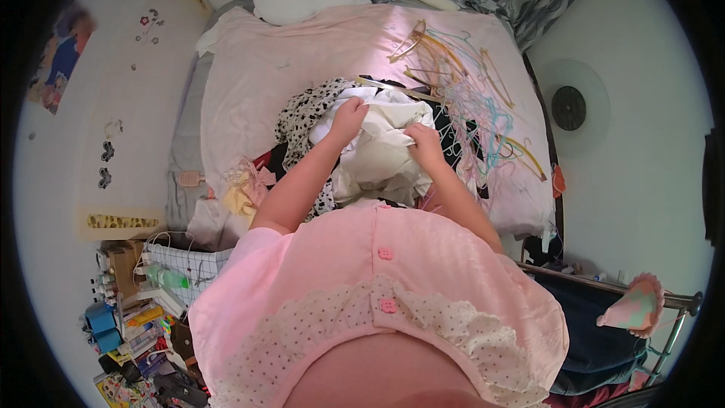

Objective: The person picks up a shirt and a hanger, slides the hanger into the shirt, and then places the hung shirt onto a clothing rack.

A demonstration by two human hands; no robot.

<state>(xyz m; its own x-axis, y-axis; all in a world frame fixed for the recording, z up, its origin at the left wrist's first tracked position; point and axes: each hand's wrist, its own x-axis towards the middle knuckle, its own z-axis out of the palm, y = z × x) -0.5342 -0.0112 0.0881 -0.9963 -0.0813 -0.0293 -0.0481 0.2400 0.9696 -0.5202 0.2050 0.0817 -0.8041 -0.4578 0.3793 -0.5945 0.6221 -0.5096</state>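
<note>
My left hand (pixel 350 119) is closed on the upper left part of a white garment (pixel 384 136). My right hand (pixel 425 143) pinches the same garment at its right side, so the cloth spans between both hands and hangs down toward me. Its exact kind cannot be made out. Underneath and around it lies a heap of clothes, with a black-and-white spotted garment (pixel 306 109) on the left and dark clothing to the right. A yellow-and-pink ruffled piece of clothing (pixel 249 187) rests near my left forearm.
A tangle of coloured hangers (pixel 476 98) spreads over the right of the pink-sheeted bed (pixel 249 75). Pillows lie at the far end. A pink hairbrush (pixel 190 179) is at the left edge. Below left stand a wire basket (pixel 189 263) and cluttered items; a metal rail (pixel 604 284) is lower right.
</note>
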